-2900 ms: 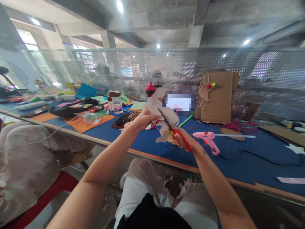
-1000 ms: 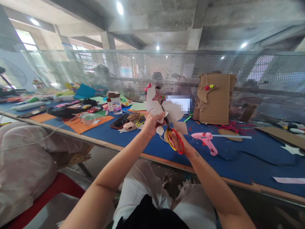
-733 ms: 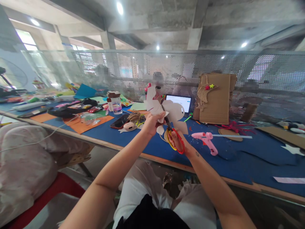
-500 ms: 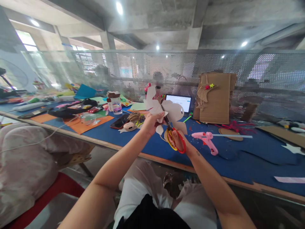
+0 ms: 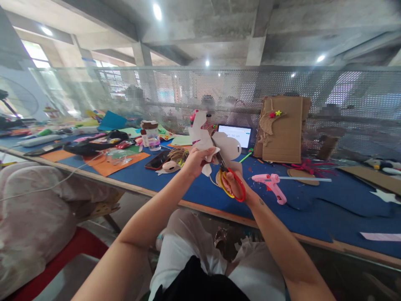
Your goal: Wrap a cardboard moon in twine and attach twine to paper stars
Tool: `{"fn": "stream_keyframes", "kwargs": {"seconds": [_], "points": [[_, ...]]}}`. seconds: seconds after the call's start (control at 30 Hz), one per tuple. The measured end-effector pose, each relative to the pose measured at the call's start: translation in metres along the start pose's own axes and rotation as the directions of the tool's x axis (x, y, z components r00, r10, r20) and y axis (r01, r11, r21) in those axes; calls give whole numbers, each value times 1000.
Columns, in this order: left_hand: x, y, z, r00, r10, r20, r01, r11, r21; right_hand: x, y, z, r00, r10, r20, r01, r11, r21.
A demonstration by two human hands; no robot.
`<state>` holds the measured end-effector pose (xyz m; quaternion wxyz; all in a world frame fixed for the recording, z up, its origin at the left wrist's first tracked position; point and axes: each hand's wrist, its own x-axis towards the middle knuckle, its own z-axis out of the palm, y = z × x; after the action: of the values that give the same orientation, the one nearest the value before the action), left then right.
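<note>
White paper with a curved outline is above the desk, not far from its front edge, as I see from my distant place. My left hand pinches it between thumb and fingers. My right hand holds the scissors by their red and yellow handles, and the dark blades reach to the paper; how wide they stand, I cannot tell. Just to the right of this hand, the pink glue gun lies on the desk. Toward the back edge stand the tablet and, on its right, the brown cardboard. A phone lies to the left of the left hand.
</note>
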<state>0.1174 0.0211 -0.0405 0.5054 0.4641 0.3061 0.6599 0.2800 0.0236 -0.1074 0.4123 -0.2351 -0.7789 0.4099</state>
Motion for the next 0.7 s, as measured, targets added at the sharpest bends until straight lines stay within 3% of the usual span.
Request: {"fn": "stream_keyframes", "kwargs": {"seconds": [0.27,0.37,0.53,0.7], "points": [[-3,6,4,999,-6,32,6,1000,14,-1,0,0,999,-31,37,27,993,115],[-3,5,4,1000,-4,24,3,1000,10,-3,-2,-1,998,-47,46,42,994,104],[-7,-2,7,993,-15,118,9,999,52,-3,0,-4,995,-77,58,70,992,109],[-7,-2,5,990,-2,140,-8,997,71,1,5,-9,992,-109,63,104,991,81]]}}
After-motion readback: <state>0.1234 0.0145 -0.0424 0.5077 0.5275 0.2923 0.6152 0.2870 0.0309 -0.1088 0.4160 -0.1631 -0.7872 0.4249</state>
